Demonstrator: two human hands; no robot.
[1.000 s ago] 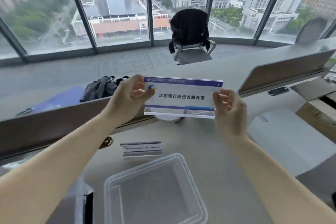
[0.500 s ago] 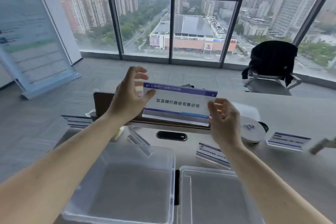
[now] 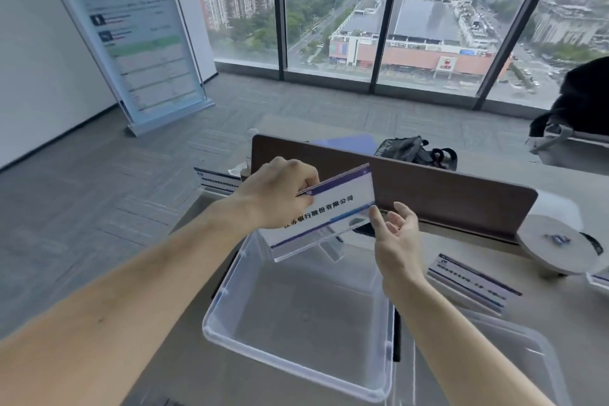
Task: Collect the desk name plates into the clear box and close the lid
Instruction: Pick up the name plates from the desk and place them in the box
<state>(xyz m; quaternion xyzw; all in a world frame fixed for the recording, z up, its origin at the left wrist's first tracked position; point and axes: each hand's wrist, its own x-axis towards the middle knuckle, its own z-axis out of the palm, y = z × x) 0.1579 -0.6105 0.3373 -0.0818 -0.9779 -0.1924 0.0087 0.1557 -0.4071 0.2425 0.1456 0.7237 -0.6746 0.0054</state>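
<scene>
My left hand (image 3: pixel 278 194) grips the left end of a white and purple acrylic name plate (image 3: pixel 333 208), held tilted over the far rim of the clear box (image 3: pixel 263 349). My right hand (image 3: pixel 393 234) is open beside the plate's right lower corner, fingertips at its edge. The box stands open with nothing visible inside. Its clear lid (image 3: pixel 514 356) lies flat to the right. A second name plate (image 3: pixel 471 283) lies on the desk at the right, and another (image 3: pixel 216 178) stands at the far left.
A brown desk divider (image 3: pixel 445 198) runs behind the box. A round white device (image 3: pixel 557 247) sits right of it. Beyond are a black bag (image 3: pixel 415 150), a chair with a black jacket (image 3: pixel 580 115) and a standing banner (image 3: pixel 141 36).
The view has swung left onto the open box. The plate has come down and tilted over the box. My right hand has let go of its end, and my left hand now holds it alone.
</scene>
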